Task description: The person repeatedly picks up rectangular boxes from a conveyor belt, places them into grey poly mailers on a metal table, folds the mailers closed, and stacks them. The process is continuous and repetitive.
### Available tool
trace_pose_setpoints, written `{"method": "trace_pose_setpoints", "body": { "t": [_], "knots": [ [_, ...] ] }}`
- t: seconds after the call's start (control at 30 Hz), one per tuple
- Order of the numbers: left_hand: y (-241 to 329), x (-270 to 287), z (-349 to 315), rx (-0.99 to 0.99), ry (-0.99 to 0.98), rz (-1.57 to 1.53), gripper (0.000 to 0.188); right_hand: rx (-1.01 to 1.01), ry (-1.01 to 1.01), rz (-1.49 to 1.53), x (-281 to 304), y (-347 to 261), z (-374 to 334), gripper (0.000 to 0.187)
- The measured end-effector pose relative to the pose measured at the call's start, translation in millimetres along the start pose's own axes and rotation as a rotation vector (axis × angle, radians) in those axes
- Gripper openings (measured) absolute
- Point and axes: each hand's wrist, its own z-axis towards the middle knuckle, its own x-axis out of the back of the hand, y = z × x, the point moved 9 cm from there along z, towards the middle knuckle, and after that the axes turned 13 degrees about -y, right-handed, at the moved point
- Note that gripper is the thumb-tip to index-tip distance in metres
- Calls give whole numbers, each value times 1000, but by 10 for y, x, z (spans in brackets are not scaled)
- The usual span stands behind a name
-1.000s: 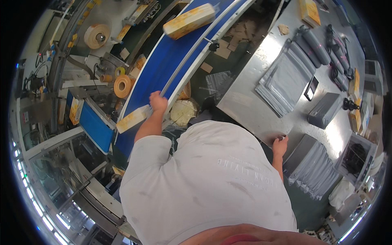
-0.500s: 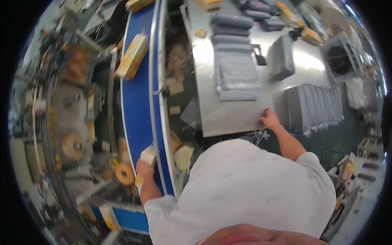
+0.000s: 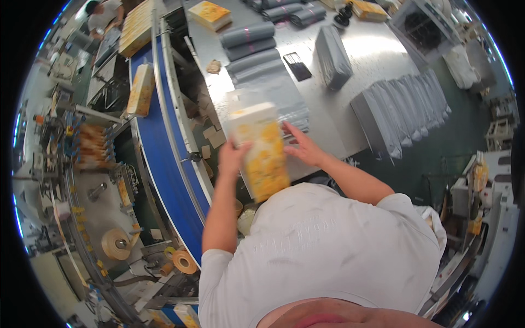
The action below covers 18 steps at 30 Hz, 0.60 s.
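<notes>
A long white pack with a yellow floral print [image 3: 263, 158] is tilted over the table's near edge, somewhat blurred. My left hand [image 3: 232, 157] grips it along its left side. On its other side is my right hand [image 3: 303, 147], fingers spread and pointing toward the pack; whether the fingertips touch it I cannot tell. Beyond the pack, flat grey plastic bags [image 3: 273, 82] lie overlapped on the metal table [image 3: 328, 128], partly hidden by it.
At my left runs a blue conveyor belt [image 3: 169, 158] carrying another yellow pack [image 3: 141, 90]. A grey wrapped block [image 3: 332, 57] stands on the table, near a row of filled grey bags [image 3: 404, 112]. More yellow packs [image 3: 210, 15] lie farther back. Another person [image 3: 104, 16] is at the far left.
My left hand has brought the pack from the conveyor over to the table's edge. My right hand has moved left from the table's near edge to the pack's side. The view has turned.
</notes>
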Motion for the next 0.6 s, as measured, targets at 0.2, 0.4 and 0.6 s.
{"method": "trace_pose_setpoints", "body": {
  "t": [0.2,0.4,0.6],
  "knots": [
    [-642,-871,663,-123,65,292,62,-389,-147,29,129,797,-284,71],
    [-433,-472,1292,-48,180,-136,85,-44,-81,-291,502,1092,231,41],
    [-279,-606,1317,-159,97,378,56,-64,-383,-771,593,1368,751,57]
  ]
}}
